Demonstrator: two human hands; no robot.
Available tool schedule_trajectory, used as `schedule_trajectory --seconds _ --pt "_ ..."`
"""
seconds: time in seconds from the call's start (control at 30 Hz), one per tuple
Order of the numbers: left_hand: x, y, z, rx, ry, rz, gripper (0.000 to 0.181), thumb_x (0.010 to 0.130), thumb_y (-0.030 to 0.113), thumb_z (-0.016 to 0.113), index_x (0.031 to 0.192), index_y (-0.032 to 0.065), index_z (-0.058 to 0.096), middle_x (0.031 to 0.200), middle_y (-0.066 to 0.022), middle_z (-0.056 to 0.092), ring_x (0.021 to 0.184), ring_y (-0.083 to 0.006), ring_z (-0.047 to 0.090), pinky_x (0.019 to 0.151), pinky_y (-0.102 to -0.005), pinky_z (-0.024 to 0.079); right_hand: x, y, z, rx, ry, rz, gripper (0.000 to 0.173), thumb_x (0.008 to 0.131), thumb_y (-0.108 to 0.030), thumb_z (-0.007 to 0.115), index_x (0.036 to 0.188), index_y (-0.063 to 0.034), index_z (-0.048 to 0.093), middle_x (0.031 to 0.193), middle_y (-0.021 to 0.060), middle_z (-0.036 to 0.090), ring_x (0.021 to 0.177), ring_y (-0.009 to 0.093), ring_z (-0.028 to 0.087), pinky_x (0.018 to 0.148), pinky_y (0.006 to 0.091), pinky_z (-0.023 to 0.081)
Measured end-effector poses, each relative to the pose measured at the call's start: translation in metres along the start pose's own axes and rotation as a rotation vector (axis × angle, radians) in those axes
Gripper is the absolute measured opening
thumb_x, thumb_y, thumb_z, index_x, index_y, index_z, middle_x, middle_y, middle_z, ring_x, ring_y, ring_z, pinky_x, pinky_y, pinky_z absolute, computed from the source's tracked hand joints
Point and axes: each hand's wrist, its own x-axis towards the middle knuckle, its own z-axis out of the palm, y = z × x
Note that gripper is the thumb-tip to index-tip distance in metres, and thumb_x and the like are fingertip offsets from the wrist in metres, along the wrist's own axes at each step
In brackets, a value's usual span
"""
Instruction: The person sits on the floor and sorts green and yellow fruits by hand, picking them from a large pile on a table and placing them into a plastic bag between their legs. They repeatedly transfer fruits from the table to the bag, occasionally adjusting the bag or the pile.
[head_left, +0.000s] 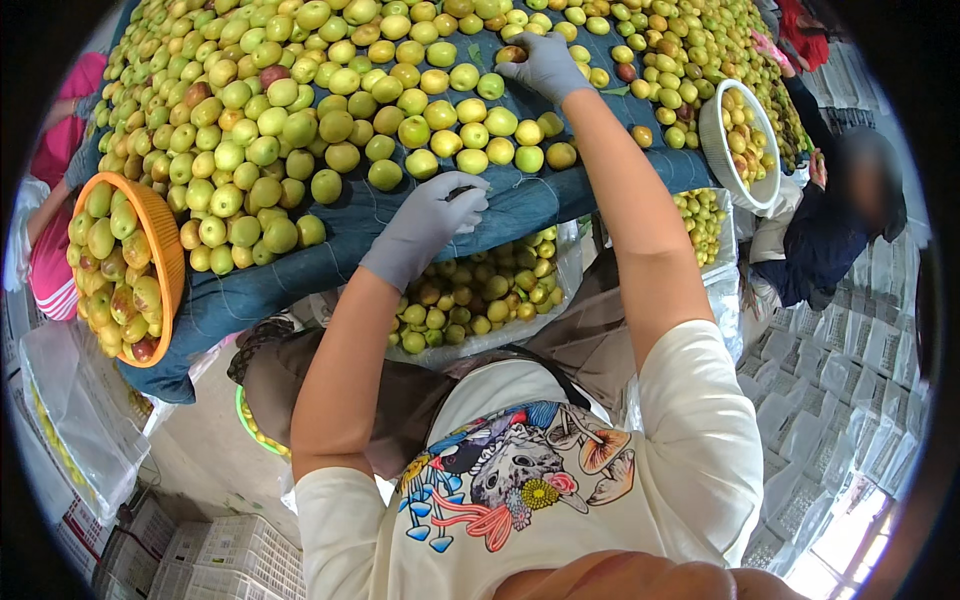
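My right hand (546, 66), in a grey glove, reaches far over the blue cloth (352, 217) of the sorting table. Its thumb and fingers close around a brownish jujube (511, 55). My left hand (431, 225), gloved the same way, hovers by the table's near edge with curled fingers; whether anything is inside them is hidden. Between the hands lie loose yellow-green jujubes (473, 136), and a deep heap of them (240, 97) spreads to the left and back. Below the edge, in front of my lap, a plastic-lined crate (566, 289) holds more jujubes.
An orange basket (176, 255) full of browner jujubes stands at the table's left corner. On the right edge a white basket (772, 180) holds more. A co-worker (817, 217) sits to the right; another's gloved hand (81, 165) is at left. Stacked crates (232, 555) fill the floor.
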Motion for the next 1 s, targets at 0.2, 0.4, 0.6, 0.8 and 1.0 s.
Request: schedule_trajectory --seconds 0.2,0.4,0.6,0.8,1.0 --pt "0.002 0.0 0.002 -0.081 0.057 0.009 0.034 0.097 0.024 0.055 0.123 0.0026 0.058 0.109 -0.0111 0.064 0.099 -0.0182 0.063 0.087 -0.03 0.053 -0.019 0.002 0.004 0.155 0.127 -0.073 0.052 0.067 -0.039 0.085 0.109 -0.013 0.069 0.111 0.014 0.064 0.107 0.032 0.055 0.093 0.0387 0.049" --pt "-0.003 0.014 0.009 -0.573 0.156 -0.018 0.04 0.1 0.025 0.049 0.136 0.0066 0.046 0.123 -0.0128 0.056 0.102 -0.0225 0.062 0.09 -0.0349 0.053 -0.112 -0.068 -0.079 0.849 -0.182 -0.188 0.044 0.074 -0.026 0.083 0.114 -0.0141 0.067 0.119 0.0078 0.058 0.113 0.023 0.054 0.099 0.0342 0.044" --pt "0.004 -0.022 -0.004 0.607 0.143 0.69 0.034 0.098 0.027 0.052 0.127 0.0093 0.053 0.122 -0.0069 0.056 0.1 -0.0189 0.059 0.083 -0.0307 0.051 -0.181 -0.087 -0.112 1.147 -0.461 0.05 0.048 0.076 -0.016 0.08 0.12 -0.006 0.062 0.115 0.0051 0.061 0.105 0.015 0.056 0.094 0.0294 0.045" --pt "-0.01 0.004 0.004 -0.403 0.105 -0.011 0.031 0.094 0.026 0.058 0.12 0.01 0.057 0.114 -0.007 0.058 0.086 -0.0143 0.059 0.072 -0.0239 0.048 -0.278 -0.048 -0.058 0.696 -0.66 0.134 0.053 0.076 -0.017 0.081 0.123 -0.0064 0.059 0.113 0.0083 0.061 0.102 0.015 0.057 0.093 0.0319 0.046" --pt "-0.007 0.008 0.003 -0.47 0.161 -0.084 0.028 0.091 0.026 0.062 0.114 0.0097 0.059 0.108 -0.0078 0.058 0.083 -0.0153 0.058 0.072 -0.0253 0.048 -0.231 -0.038 -0.108 0.841 -0.537 0.27 0.036 0.083 -0.015 0.075 0.116 -0.0052 0.066 0.101 0.0045 0.067 0.084 0.011 0.06 0.083 0.0273 0.049"
